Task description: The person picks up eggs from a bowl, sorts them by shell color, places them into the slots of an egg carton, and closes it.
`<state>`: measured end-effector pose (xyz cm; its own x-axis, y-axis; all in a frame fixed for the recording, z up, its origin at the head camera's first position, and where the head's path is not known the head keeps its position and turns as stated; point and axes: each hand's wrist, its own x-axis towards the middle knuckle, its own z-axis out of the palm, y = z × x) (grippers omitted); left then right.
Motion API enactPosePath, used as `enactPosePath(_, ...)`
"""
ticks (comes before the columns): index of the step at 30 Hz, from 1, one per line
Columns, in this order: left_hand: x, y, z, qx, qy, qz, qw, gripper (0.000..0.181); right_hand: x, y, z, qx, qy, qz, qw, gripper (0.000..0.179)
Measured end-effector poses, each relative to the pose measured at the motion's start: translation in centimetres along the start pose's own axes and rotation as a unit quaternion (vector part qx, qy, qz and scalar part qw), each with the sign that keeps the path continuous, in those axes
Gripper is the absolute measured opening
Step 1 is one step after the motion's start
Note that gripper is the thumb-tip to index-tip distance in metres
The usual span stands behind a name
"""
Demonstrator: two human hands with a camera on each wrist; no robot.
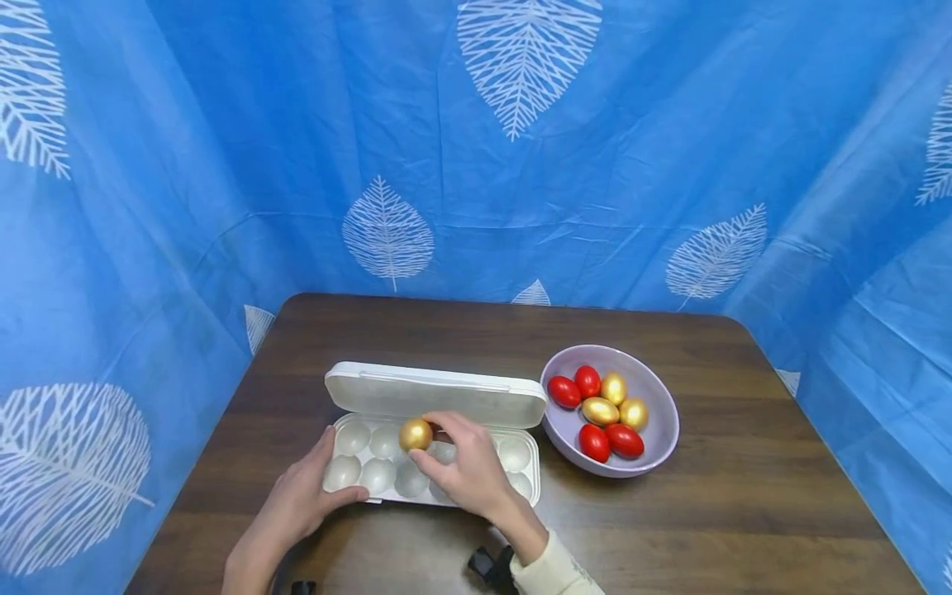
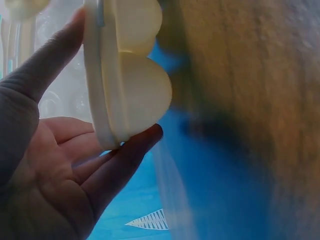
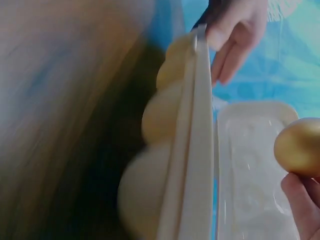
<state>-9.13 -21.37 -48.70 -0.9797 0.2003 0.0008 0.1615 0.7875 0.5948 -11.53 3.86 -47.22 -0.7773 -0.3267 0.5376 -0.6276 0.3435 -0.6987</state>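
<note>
A white plastic egg carton [image 1: 537, 479] lies on the table with its lid [image 1: 439, 390] tipped up at the back. Rounded cups fill its base in two rows; those I can see around the hands hold no eggs. My left hand [image 1: 301, 494] grips the carton's left end, thumb on the front edge; the left wrist view shows its fingers around the carton's end [image 2: 107, 100]. Above the back row, my right hand [image 1: 472, 463] pinches a gold egg [image 1: 415, 435] between thumb and fingers. That same egg [image 3: 300, 147] is at the right of the right wrist view. Some cups are hidden behind the right hand.
To the right of the carton stands a lavender bowl [image 1: 665, 397] holding several red eggs [image 1: 625, 441] and gold eggs [image 1: 600, 411]. The brown wooden table [image 1: 744, 496] is backed by a blue curtain [image 1: 632, 182] with white leaf prints.
</note>
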Motion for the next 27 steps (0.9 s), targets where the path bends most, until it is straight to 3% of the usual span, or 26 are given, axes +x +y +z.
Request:
enactPosePath(3, 0.1, 0.0, -0.1, 0.001, -0.017, -0.016, 0.9997, 0.110, 1.2, -0.3, 1.9, 0.026, -0.033, 0.034, 0.9985, 0.031)
enactPosePath(8, 0.1, -0.1, -0.2, -0.001, -0.022, -0.024, 0.9995, 0.110, 2.9, -0.4, 4.6, 0.007, -0.075, 0.060, 0.9953, 0.029)
enactPosePath(19, 0.3, 0.3, -0.1, -0.027, -0.028, -0.021, 0.9990, 0.109, 4.4, 0.2, 8.0, -0.151, -0.101, 0.058, 0.9817, 0.024)
enactPosePath(27, 0.0, 0.4, 0.0, -0.035, -0.038, -0.037, 0.9980, 0.109, 4.7, 0.5, 9.5, -0.239, -0.125, 0.048, 0.9617, 0.020)
